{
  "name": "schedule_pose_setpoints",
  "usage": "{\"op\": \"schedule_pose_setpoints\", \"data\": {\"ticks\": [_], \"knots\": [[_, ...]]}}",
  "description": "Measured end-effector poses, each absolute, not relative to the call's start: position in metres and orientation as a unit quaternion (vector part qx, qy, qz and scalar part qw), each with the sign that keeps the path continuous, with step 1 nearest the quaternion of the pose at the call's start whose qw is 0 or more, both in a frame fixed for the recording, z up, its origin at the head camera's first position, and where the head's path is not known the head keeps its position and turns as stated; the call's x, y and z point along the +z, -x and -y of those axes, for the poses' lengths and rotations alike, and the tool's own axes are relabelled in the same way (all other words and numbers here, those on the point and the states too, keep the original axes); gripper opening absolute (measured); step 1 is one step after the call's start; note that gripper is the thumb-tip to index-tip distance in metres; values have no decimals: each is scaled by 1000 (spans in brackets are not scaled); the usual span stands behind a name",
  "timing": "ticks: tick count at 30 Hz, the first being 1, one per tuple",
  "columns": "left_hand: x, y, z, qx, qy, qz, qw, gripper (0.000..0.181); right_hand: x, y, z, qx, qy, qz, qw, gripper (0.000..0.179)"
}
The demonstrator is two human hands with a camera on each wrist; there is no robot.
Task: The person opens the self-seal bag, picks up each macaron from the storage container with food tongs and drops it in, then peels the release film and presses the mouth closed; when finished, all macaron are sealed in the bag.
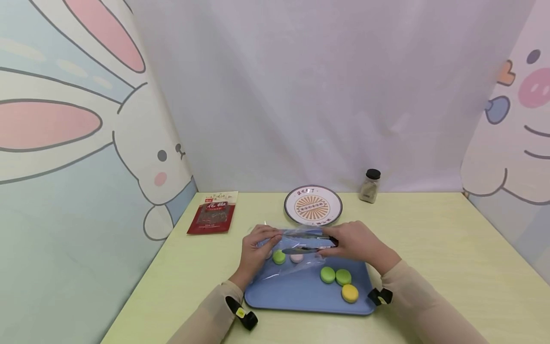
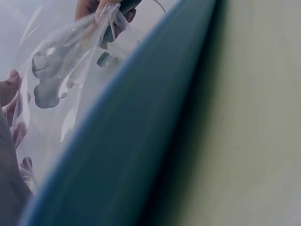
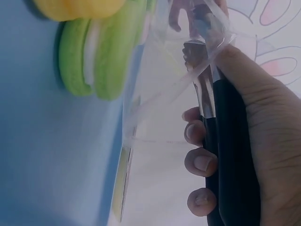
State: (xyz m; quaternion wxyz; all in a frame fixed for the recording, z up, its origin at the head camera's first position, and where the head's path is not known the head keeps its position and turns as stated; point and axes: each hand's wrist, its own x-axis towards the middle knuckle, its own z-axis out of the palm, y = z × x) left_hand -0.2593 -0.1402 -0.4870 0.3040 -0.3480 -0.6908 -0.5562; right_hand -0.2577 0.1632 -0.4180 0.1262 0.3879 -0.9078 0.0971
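pinching bag (image 2: 70, 120) thumb-to-finger with left hand (image 1: 257, 246) | gripping tongs (image 3: 235, 150) in tightly curled right hand (image 1: 356, 241), parted | both held over tray (image 1: 301, 297), near macarons (image 1: 343, 277); behind: plate (image 1: 311, 205)

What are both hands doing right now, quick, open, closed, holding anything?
Left hand: closed, holding the clear plastic bag.
Right hand: closed, gripping the black-handled tongs.

one left hand (image 1: 256, 246), one right hand (image 1: 356, 241), one pair of tongs (image 3: 237, 155), one clear bag (image 2: 75, 70), one tray (image 1: 296, 298), three green macarons (image 1: 343, 277), one yellow macaron (image 1: 350, 293), one pink macaron (image 1: 296, 258), one partly hidden macaron (image 1: 269, 255), one plate (image 1: 313, 205), one jar (image 1: 369, 187), one red packet (image 1: 213, 213)
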Motion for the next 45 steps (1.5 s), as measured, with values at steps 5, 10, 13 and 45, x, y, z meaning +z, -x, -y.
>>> {"op": "schedule_pose_setpoints", "data": {"ticks": [5, 10, 13, 45], "knots": [[-487, 259, 139, -558, 351, 689, 301, 19, -419, 257, -171, 88, -365, 916, 143, 60], [-488, 260, 137, -554, 351, 693, 301, 19, -420, 257, -191, 94, -355, 922, 121, 65], [-488, 261, 137, -551, 343, 701, 296, 18, -421, 256, -206, 107, -357, 921, 116, 64], [-456, 235, 135, -552, 279, 732, 285, 11, -483, 189, -300, 224, -308, 908, 174, 51]]}}
